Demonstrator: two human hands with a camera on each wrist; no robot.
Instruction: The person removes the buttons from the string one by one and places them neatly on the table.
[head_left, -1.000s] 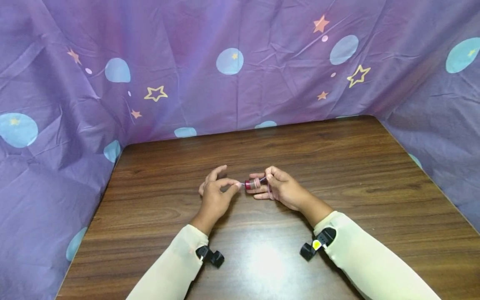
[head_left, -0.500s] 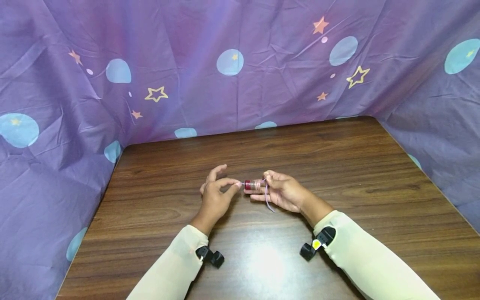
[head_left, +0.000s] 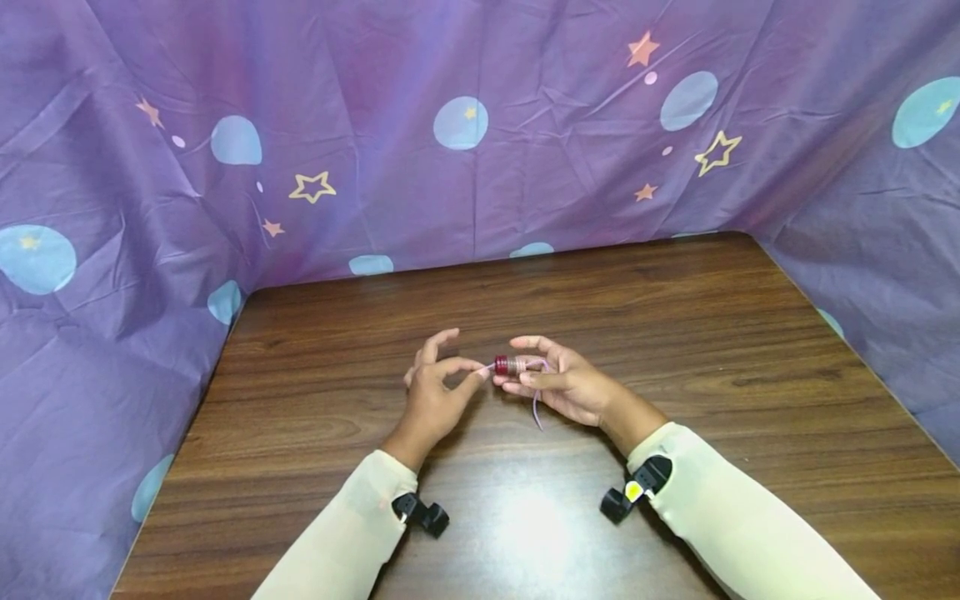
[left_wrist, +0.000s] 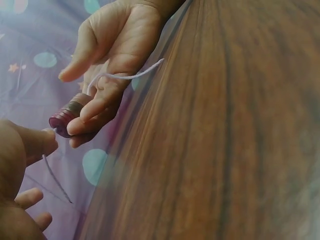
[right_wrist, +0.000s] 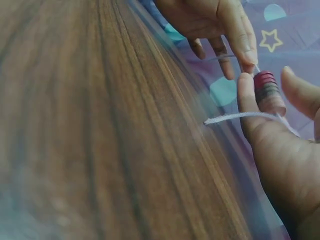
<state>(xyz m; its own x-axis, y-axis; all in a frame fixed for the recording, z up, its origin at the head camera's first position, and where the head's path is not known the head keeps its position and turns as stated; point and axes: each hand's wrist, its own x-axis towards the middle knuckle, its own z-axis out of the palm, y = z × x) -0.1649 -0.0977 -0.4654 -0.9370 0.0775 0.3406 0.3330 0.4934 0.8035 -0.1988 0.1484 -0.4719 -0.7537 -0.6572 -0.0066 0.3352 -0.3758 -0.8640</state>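
A short stack of ring-like beads (head_left: 510, 365), dark red at one end, brownish grey in the middle and pale pink at the other, is threaded on a lilac string (head_left: 537, 410). My left hand (head_left: 437, 392) pinches the string between thumb and forefinger just beyond the red end; a loose tail shows below those fingertips in the left wrist view. The beads lie along the fingers of my right hand (head_left: 564, 383), whose thumb (right_wrist: 302, 91) stands away from them. From the pink end, the string's other tail (right_wrist: 235, 116) crosses the right fingers and hangs down.
Beneath both hands is a brown wood-grain table (head_left: 315, 517), with a bright light reflection near the front. A purple curtain (head_left: 390, 108) with stars and blue spots borders its back and sides. Black wrist cameras (head_left: 420, 512) sit on both pale sleeves.
The right thumb and forefinger have let go of the string's pink-end tail and spread apart. That tail now hangs below the right hand. The left hand keeps its pinch and has shifted slightly right.
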